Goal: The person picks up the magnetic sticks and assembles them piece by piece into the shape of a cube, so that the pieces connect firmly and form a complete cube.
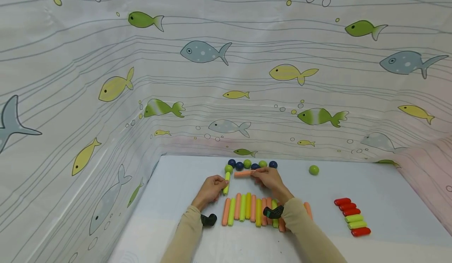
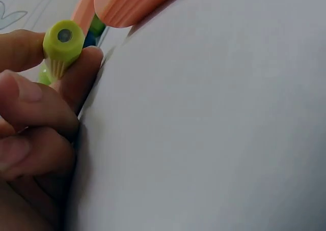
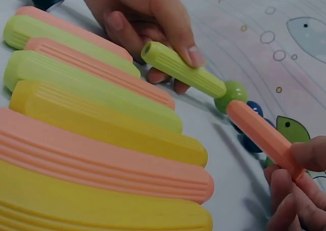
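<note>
My left hand (image 1: 212,188) pinches a lime magnetic stick (image 1: 226,184) between thumb and fingers. Its far end meets a green ball (image 3: 232,95), and a round grey disc shows in its near end in the left wrist view. To the right, my right hand (image 1: 270,179) pinches a salmon magnetic stick (image 3: 262,134) by one end. The free tip of this stick points left, close to the green ball and overlapping it in the right wrist view. Behind both hands, several dark blue balls (image 1: 231,163) and green balls (image 1: 247,163) lie in a loose row.
A row of salmon, lime and yellow sticks (image 1: 248,206) lies in front of the hands, partly under the right forearm. Further right are short red pieces (image 1: 347,206) and lime pieces (image 1: 354,218), with a lone green ball (image 1: 314,170) behind. Fish-printed sheeting (image 1: 226,110) surrounds the white table.
</note>
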{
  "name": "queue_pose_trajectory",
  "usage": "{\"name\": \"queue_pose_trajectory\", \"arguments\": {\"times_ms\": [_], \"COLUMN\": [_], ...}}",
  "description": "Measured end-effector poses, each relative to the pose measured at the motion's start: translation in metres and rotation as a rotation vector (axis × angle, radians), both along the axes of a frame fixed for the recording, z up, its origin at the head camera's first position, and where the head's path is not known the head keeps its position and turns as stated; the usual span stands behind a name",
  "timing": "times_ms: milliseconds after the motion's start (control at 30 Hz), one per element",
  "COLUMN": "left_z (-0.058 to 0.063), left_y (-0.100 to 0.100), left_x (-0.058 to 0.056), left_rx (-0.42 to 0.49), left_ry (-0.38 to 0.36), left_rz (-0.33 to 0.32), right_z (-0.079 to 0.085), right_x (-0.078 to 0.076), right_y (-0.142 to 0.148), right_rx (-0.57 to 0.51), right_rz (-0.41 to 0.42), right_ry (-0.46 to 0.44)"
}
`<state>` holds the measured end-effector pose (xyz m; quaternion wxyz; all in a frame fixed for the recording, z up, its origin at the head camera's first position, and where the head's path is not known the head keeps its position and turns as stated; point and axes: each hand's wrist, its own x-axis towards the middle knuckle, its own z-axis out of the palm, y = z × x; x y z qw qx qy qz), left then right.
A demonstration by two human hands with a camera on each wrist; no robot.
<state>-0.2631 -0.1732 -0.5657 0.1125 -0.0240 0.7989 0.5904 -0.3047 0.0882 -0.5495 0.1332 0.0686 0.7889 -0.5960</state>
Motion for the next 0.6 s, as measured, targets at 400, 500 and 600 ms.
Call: {"name": "queue_pose_trajectory", "arguments": {"times_ms": [400, 500, 600], "left_z": [0.001, 0.003, 0.004], "left_y": [0.002, 0.002, 0.001], "left_x": [0.002, 0.001, 0.001], "left_rx": [-0.023, -0.047, -0.072], "left_ry": [0.030, 0.034, 0.034], "left_rz": [-0.008, -0.013, -0.014], "right_z": [-0.009, -0.010, -0.011], "right_x": [-0.006, -0.006, -0.007], "right_y": [-0.007, -0.007, -0.007], "right_rx": [-0.158, -0.155, -0.152], "right_rz": [-0.065, -0.056, -0.057], "right_ry": [-0.064, -0.062, -0.055]}}
